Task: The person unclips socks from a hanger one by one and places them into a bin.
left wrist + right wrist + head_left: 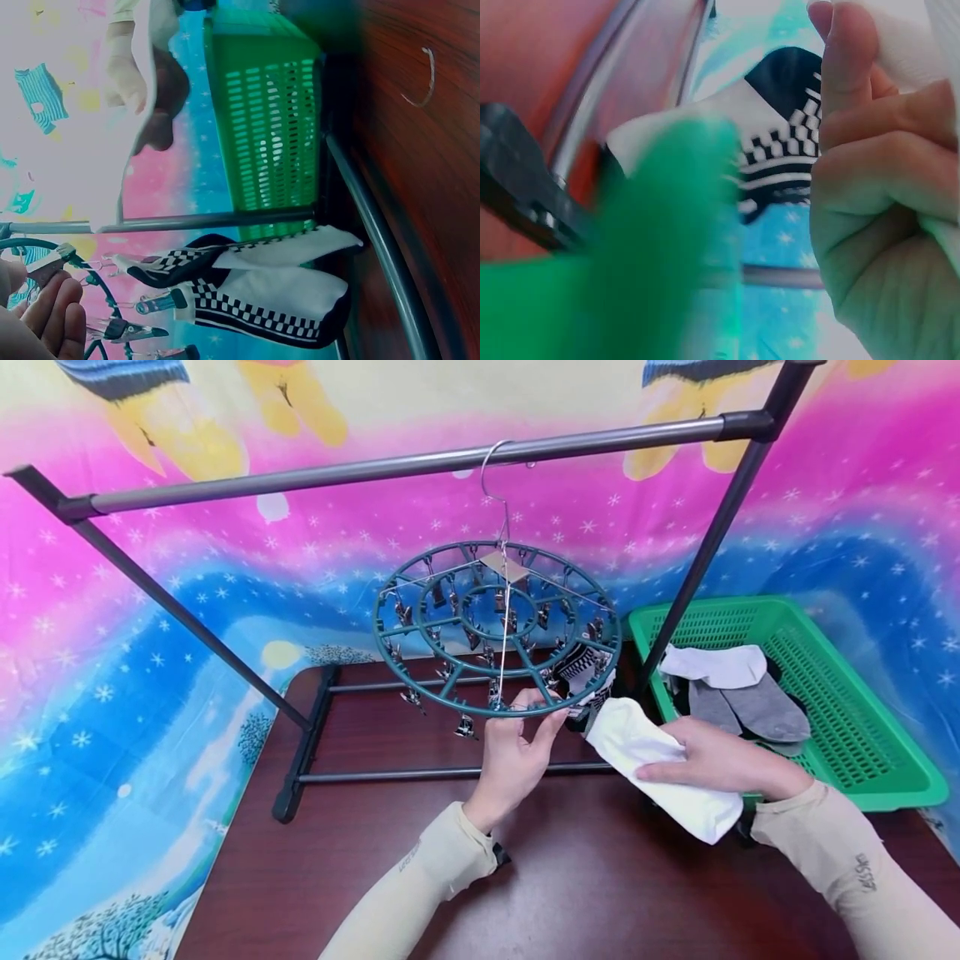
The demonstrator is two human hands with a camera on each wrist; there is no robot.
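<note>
A green round clip hanger [450,703] hangs by its wire hook from a rack's top bar, with several metal clips around its rings. At the front rim my left hand [513,764] pinches a metal clip [51,262] between thumb and fingers. My right hand [723,760] grips a white sock [637,739] just right of the hanger, its upper end close to the rim. A pair of black-and-white checkered socks [270,300] hangs from clips at the hanger's right side. In the right wrist view, part of the white sock lies outside the frame.
A green plastic basket [885,727] stands at the right with grey, white and dark socks [765,706] in it. The metal rack's uprights [705,552] and lower bars [397,774] frame the hanger. Beneath is a dark red-brown table [570,877].
</note>
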